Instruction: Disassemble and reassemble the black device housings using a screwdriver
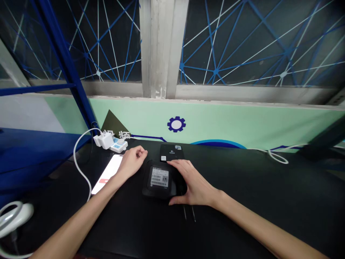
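A black box-shaped electronic device (159,178) with rounded corners lies on the dark table, a white barcode label facing up. My right hand (192,183) grips its right side, fingers at the far edge and thumb at the near edge. Below that hand two thin metal prongs (189,213) stick out; their other end is hidden. My left hand (133,160) is closed, fingers curled and tips together, just left of the device; whether anything small is inside cannot be seen. Behind the device lies a flat black card-like box (171,152) with a small white sticker.
A phone with a lit white screen (107,174) lies under my left forearm. Behind it a white power strip (118,144) holds chargers, and a white cable (78,162) curves down. A white rounded device (16,217) sits at far left. Another cable (277,156) lies along the wall.
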Demonstrator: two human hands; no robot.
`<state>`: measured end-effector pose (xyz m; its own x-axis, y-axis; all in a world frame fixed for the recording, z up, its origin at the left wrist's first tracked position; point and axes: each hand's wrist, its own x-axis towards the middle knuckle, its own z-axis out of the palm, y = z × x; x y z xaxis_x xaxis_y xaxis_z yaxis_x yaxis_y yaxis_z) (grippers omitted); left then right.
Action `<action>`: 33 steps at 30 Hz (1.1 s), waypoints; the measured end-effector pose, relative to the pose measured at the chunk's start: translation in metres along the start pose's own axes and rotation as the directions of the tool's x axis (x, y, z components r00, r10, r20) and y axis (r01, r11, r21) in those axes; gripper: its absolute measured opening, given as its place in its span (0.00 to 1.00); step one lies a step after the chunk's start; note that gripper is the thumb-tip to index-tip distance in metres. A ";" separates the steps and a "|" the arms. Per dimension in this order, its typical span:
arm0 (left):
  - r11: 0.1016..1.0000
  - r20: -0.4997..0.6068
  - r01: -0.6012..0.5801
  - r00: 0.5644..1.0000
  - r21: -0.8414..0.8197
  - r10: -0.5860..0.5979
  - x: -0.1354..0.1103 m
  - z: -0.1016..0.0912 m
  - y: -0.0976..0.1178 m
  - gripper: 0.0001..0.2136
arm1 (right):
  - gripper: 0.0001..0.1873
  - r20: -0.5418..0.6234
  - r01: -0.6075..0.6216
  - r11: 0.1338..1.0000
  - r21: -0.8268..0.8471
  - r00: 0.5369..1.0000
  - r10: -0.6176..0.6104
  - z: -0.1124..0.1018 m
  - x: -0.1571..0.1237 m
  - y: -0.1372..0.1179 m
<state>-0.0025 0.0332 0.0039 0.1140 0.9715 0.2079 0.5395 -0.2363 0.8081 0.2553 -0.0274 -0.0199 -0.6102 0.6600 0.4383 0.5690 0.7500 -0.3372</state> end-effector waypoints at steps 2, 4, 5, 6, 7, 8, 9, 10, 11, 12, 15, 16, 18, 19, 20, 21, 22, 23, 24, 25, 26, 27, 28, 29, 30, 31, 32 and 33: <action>0.978 0.031 0.059 0.998 -0.200 -0.054 0.002 0.000 0.000 0.13 | 0.59 -0.005 0.004 1.000 -0.006 1.000 -0.004 0.000 0.000 0.001; 0.910 0.078 0.136 0.990 -0.393 -0.115 0.004 -0.002 0.002 0.13 | 0.59 -0.014 0.009 1.000 -0.013 1.000 -0.009 0.000 0.000 0.001; 0.859 0.104 0.179 0.984 -0.479 -0.147 0.005 -0.004 0.004 0.13 | 0.59 -0.018 0.012 1.000 -0.013 1.000 -0.012 0.000 0.000 0.001; 0.803 0.134 0.221 0.975 -0.554 -0.176 0.006 -0.006 0.005 0.12 | 0.60 -0.022 0.015 1.000 -0.011 1.000 -0.015 0.001 0.000 0.001; 0.744 0.160 0.258 0.966 -0.616 -0.202 0.007 -0.009 0.007 0.11 | 0.60 -0.025 0.019 1.000 -0.004 1.000 -0.019 0.001 0.000 0.001; 0.686 0.182 0.288 0.957 -0.668 -0.224 0.008 -0.011 0.009 0.10 | 0.60 -0.028 0.024 1.000 0.006 0.999 -0.024 0.002 0.000 0.001; 0.630 0.205 0.315 0.948 -0.710 -0.243 0.008 -0.013 0.010 0.10 | 0.60 -0.032 0.029 0.999 0.019 0.999 -0.028 0.002 0.000 0.001; 0.579 0.226 0.337 0.940 -0.743 -0.257 0.009 -0.014 0.011 0.09 | 0.61 -0.035 0.032 0.999 0.031 0.999 -0.031 0.003 0.000 0.002; 0.532 0.246 0.356 0.932 -0.768 -0.268 0.009 -0.015 0.012 0.09 | 0.61 -0.038 0.036 0.998 0.043 0.999 -0.035 0.003 0.000 0.002; 0.491 0.265 0.373 0.924 -0.787 -0.275 0.009 -0.015 0.013 0.08 | 0.61 -0.043 0.041 0.998 0.053 0.998 -0.039 0.004 0.000 0.002; 0.407 0.307 0.406 0.907 -0.819 -0.287 0.009 -0.015 0.012 0.07 | 0.59 -0.058 0.069 0.995 0.067 0.996 -0.066 0.004 0.000 0.001; 0.390 0.314 0.411 0.904 -0.824 -0.290 0.009 -0.014 0.012 0.07 | 0.57 -0.069 0.085 0.994 0.069 0.994 -0.080 0.004 -0.001 0.001; 0.372 0.319 0.414 0.902 -0.830 -0.291 0.009 -0.014 0.010 0.06 | 0.52 -0.103 0.118 0.991 0.066 0.988 -0.111 0.005 -0.001 0.000; 0.370 0.319 0.413 0.903 -0.832 -0.289 0.010 -0.014 0.009 0.06 | 0.49 -0.128 0.136 0.989 0.061 0.984 -0.128 0.005 -0.002 0.000; 0.372 0.317 0.410 0.904 -0.833 -0.286 0.011 -0.014 0.008 0.06 | 0.45 -0.159 0.154 0.987 0.054 0.977 -0.144 0.006 -0.002 0.000; 0.378 0.313 0.405 0.907 -0.833 -0.282 0.011 -0.015 0.006 0.07 | 0.43 -0.195 0.169 0.985 0.046 0.968 -0.157 0.007 -0.002 0.000; 0.385 0.308 0.399 0.910 -0.832 -0.279 0.012 -0.015 0.005 0.07 | 0.40 -0.234 0.182 0.983 0.037 0.957 -0.169 0.008 -0.003 -0.001; 0.395 0.302 0.394 0.913 -0.830 -0.275 0.012 -0.014 0.003 0.07 | 0.38 -0.273 0.193 0.981 0.027 0.945 -0.178 0.009 -0.003 -0.001; 0.406 0.298 0.390 0.915 -0.826 -0.273 0.013 -0.014 0.002 0.07 | 0.36 -0.309 0.203 0.979 0.016 0.932 -0.188 0.010 -0.003 -0.001; 0.416 0.296 0.388 0.916 -0.822 -0.269 0.013 -0.014 0.001 0.07 | 0.35 -0.340 0.212 0.977 0.006 0.920 -0.197 0.011 -0.003 -0.001; 0.427 0.296 0.387 0.918 -0.817 -0.265 0.014 -0.013 0.000 0.07 | 0.34 -0.360 0.224 0.975 -0.006 0.909 -0.211 0.011 -0.003 -0.002; 0.437 0.298 0.386 0.919 -0.812 -0.259 0.014 -0.013 -0.001 0.07 | 0.34 -0.373 0.235 0.972 -0.019 0.900 -0.225 0.012 -0.003 -0.002; 0.448 0.300 0.385 0.920 -0.807 -0.252 0.014 -0.012 -0.002 0.07 | 0.33 -0.385 0.239 0.971 -0.029 0.893 -0.232 0.012 -0.003 -0.002; 0.459 0.302 0.384 0.921 -0.801 -0.244 0.013 -0.012 -0.003 0.07 | 0.32 -0.401 0.237 0.971 -0.036 0.887 -0.231 0.013 -0.004 -0.002; 0.470 0.305 0.383 0.923 -0.795 -0.236 0.013 -0.012 -0.003 0.07 | 0.30 -0.417 0.230 0.972 -0.038 0.881 -0.225 0.013 -0.004 -0.002; 0.481 0.307 0.382 0.923 -0.789 -0.230 0.013 -0.012 -0.003 0.07 | 0.29 -0.428 0.224 0.974 -0.035 0.877 -0.217 0.013 -0.004 -0.002; 0.491 0.312 0.383 0.924 -0.782 -0.224 0.013 -0.012 -0.003 0.07 | 0.27 -0.437 0.218 0.975 -0.030 0.875 -0.209 0.013 -0.004 -0.002; 0.499 0.317 0.385 0.923 -0.777 -0.219 0.012 -0.013 -0.003 0.07 | 0.25 -0.446 0.220 0.975 -0.026 0.871 -0.208 0.014 -0.004 -0.002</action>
<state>-0.0132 0.0455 0.0111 0.2516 0.9546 -0.1594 -0.3348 0.2404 0.9111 0.2486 -0.0310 -0.0319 -0.4038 0.3991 0.8232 0.4353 0.8753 -0.2108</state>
